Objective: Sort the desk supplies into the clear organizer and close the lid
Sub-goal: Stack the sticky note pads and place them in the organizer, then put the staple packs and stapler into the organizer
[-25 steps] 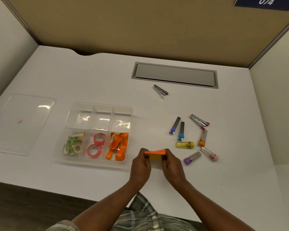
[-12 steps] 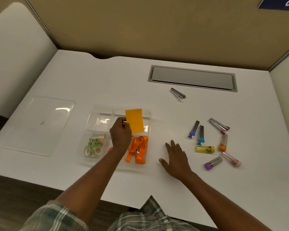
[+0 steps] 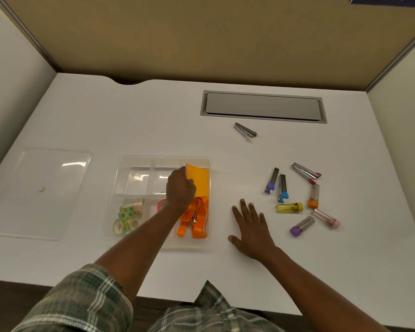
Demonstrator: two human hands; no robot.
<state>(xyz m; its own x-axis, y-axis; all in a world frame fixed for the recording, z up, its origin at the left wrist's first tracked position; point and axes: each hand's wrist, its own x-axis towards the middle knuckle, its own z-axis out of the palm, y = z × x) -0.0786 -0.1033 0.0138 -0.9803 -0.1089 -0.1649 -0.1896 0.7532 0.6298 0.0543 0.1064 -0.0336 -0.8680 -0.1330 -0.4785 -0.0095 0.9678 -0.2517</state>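
Note:
The clear organizer (image 3: 122, 168) sits on the white desk, lid off. My left hand (image 3: 180, 190) is over its far right compartment, holding an orange sticky-note pad (image 3: 199, 182) that rests low in that compartment. The near row holds green tape rolls (image 3: 127, 215), pink tape rolls (image 3: 162, 203) partly hidden by my arm, and orange lanyards (image 3: 194, 219). My right hand (image 3: 252, 226) lies flat and open on the desk, right of the organizer. The clear lid (image 3: 46, 190) lies flat to the organizer's left.
Small colourful lead tubes and clips (image 3: 297, 197) are scattered right of my right hand. A silver clip (image 3: 244, 131) lies farther back, before a grey cable hatch (image 3: 262, 106). Partition walls enclose the desk on three sides.
My left hand carried the orange pad from in front of me to the organizer and lowered it into the far right compartment. My right hand let go and settled flat on the desk.

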